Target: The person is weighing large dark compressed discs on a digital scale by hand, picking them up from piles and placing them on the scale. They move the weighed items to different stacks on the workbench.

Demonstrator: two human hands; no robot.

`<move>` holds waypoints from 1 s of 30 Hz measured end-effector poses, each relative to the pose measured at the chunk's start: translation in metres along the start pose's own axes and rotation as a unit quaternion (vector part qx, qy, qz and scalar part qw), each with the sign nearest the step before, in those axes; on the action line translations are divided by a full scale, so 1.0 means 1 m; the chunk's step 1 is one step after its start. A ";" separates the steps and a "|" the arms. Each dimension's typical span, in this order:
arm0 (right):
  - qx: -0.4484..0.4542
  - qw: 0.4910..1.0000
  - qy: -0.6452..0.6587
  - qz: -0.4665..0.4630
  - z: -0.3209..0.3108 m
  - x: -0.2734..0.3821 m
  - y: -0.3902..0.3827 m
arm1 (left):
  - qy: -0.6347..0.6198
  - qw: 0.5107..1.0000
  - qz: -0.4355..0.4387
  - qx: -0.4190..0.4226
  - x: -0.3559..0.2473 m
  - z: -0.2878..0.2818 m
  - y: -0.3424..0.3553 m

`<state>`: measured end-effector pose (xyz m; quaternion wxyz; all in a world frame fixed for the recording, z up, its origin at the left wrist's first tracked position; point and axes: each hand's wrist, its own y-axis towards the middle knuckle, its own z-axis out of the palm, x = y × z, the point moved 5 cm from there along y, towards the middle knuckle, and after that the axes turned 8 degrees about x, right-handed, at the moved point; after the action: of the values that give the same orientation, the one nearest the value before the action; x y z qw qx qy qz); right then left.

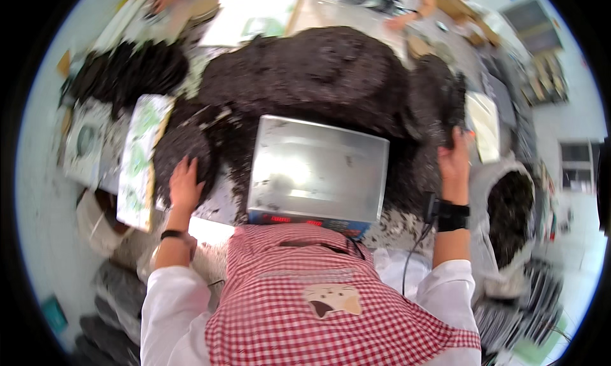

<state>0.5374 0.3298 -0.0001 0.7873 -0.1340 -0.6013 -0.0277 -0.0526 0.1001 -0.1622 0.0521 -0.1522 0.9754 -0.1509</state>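
Note:
My left hand (184, 184) lies with fingers spread on a round, dark brown-black disc (182, 151) of dried, matted material that looks like seaweed. On the right, my right hand (454, 162) has its fingers apart and partly bent, beside the edge of a tall dark stack (436, 98) of similar material. Whether it touches the stack I cannot make out. Between my hands stands a weighing scale with a bare silver metal plate (318, 168) and a lit red display (296, 220) on its near side. A few dark crumbs dot the plate.
A large dark heap (312, 70) fills the table behind the scale. Dark folded sheets (130, 73) and a green-and-white box (143, 159) stand left. An open white sack (482, 207) of dark material is at right. Other people's hands (402, 21) show at the far side.

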 end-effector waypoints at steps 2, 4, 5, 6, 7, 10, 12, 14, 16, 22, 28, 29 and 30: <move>0.043 0.998 0.047 0.026 -0.002 -0.017 0.043 | -0.002 0.999 0.019 -0.028 0.000 -0.013 -0.005; 0.035 0.996 0.030 0.072 -0.010 -0.034 0.067 | -0.022 0.997 0.070 -0.033 0.006 -0.014 -0.001; 0.026 0.994 0.007 0.106 -0.035 -0.044 0.084 | -0.042 0.995 0.087 -0.018 0.006 -0.019 0.004; 0.042 0.994 -0.015 0.102 -0.027 -0.052 0.083 | -0.055 0.996 0.071 -0.007 0.012 -0.026 -0.005; 0.054 0.991 -0.046 0.112 -0.045 -0.053 0.090 | -0.074 0.995 0.073 0.005 0.013 -0.026 -0.004; 0.076 0.986 -0.089 0.117 -0.041 -0.051 0.075 | -0.087 0.993 0.074 -0.007 0.022 -0.017 -0.005; 0.077 0.985 -0.111 0.111 -0.042 -0.049 0.061 | -0.057 0.996 0.062 -0.010 0.017 -0.013 -0.005; 0.063 0.984 -0.113 0.122 -0.043 -0.046 0.051 | -0.001 0.998 0.052 -0.023 0.003 -0.017 -0.002; 0.058 0.983 -0.123 0.123 -0.045 -0.045 0.042 | 0.055 0.998 0.037 -0.015 -0.003 -0.008 0.004; 0.081 0.982 -0.167 0.040 -0.044 -0.034 -0.004 | -0.010 0.998 0.025 -0.060 0.016 -0.030 -0.002; 0.196 0.911 -0.341 -0.125 0.073 -0.020 -0.129 | -0.470 0.824 -0.065 -0.308 0.074 -0.111 -0.061; 0.224 0.912 -0.324 -0.115 0.100 -0.030 -0.147 | -0.644 0.703 -0.047 -0.299 0.079 -0.112 -0.067; 0.276 0.901 -0.320 -0.097 0.128 -0.040 -0.164 | -0.838 0.483 0.033 -0.253 0.064 -0.113 -0.069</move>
<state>0.3722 0.1990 0.0215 0.5517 0.1459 -0.8141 0.1074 -0.1108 0.0486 -0.0373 0.8085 -0.1814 0.4706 0.3033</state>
